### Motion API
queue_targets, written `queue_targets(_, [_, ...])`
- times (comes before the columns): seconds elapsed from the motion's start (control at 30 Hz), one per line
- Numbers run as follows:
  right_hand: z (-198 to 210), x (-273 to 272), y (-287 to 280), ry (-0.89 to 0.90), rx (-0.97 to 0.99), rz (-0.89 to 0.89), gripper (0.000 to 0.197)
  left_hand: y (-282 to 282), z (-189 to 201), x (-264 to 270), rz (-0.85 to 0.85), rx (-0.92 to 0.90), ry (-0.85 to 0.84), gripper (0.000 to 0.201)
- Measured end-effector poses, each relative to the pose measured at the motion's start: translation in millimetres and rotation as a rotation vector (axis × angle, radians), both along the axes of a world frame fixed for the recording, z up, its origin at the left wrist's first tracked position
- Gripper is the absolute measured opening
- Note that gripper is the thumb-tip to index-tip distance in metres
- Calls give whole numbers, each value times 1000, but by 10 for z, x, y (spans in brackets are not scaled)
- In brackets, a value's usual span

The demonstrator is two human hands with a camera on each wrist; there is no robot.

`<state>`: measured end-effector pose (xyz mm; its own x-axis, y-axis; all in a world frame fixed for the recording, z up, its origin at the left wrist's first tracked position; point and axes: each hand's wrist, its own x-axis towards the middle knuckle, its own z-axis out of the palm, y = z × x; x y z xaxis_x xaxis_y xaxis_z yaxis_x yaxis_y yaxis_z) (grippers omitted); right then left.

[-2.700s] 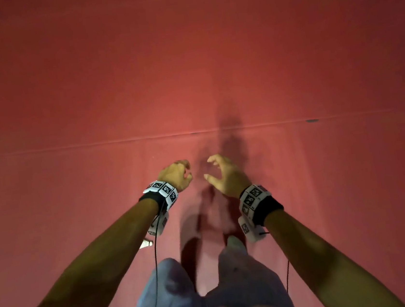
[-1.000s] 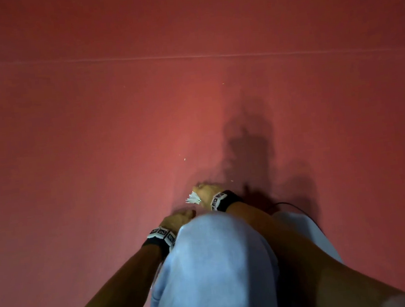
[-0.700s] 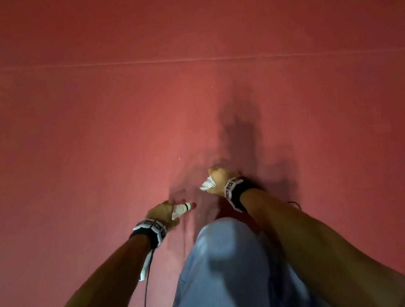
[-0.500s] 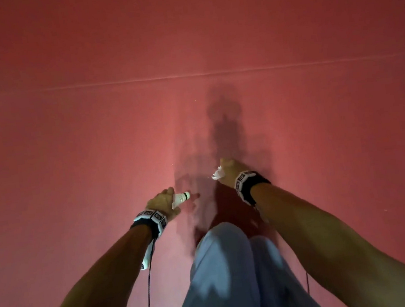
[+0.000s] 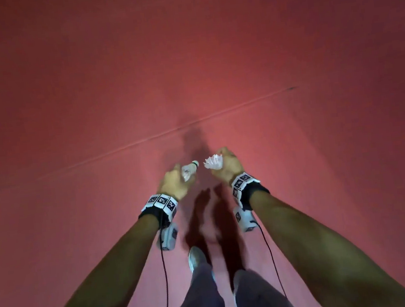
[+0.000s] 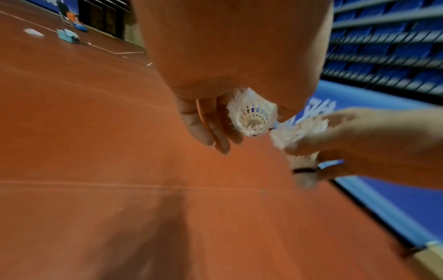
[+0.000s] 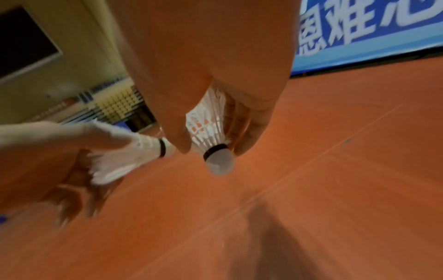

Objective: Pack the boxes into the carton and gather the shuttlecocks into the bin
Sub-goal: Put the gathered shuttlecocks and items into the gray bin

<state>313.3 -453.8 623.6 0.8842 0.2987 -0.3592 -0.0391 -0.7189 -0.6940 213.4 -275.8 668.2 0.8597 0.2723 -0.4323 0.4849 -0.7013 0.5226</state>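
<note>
In the head view my left hand grips a white feather shuttlecock with its cork pointing right. My right hand grips a second shuttlecock, its feathers fanned toward the left hand. The two hands are held close together above the red floor. In the left wrist view, the left-hand shuttlecock shows its open skirt between thumb and fingers. The right wrist view has the right-hand shuttlecock cork down, pinched by thumb and fingers. No carton or bin is identifiable.
Red court floor with a thin seam line spreads all round; my legs and shoes are below. A blue banner runs along the floor's edge. Small blue boxes lie far off on the floor.
I have risen from a crouch. Both hands lifted away from the floor and came closer together, each holding its shuttlecock. The view has turned; the seam line now runs diagonally.
</note>
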Motion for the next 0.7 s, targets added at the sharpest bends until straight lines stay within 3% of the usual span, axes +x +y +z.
queue_targets(0.13, [729,23,-739,-90,-43,-37,49,-693,720,406,-124,-80,-197,65])
queue_targets(0.23, [1067,97,-1569,-193,-65,-109,57,-1370,1148,660,-210,-107,-292,48])
queue_targets(0.37, [1284,149,-2965,-264,-138,-204,54,-2405,1423,953,-342,-113,-338,30])
queue_targets(0.5, [1539,134,-4383,-310,-188,-304,54,-3595,1651,1224,-447,-105,-348,30])
queue_targets(0.7, [2296,54,-6284,-434,-173,-491,57,-5533,2048,1542,-672,-153,-439,31])
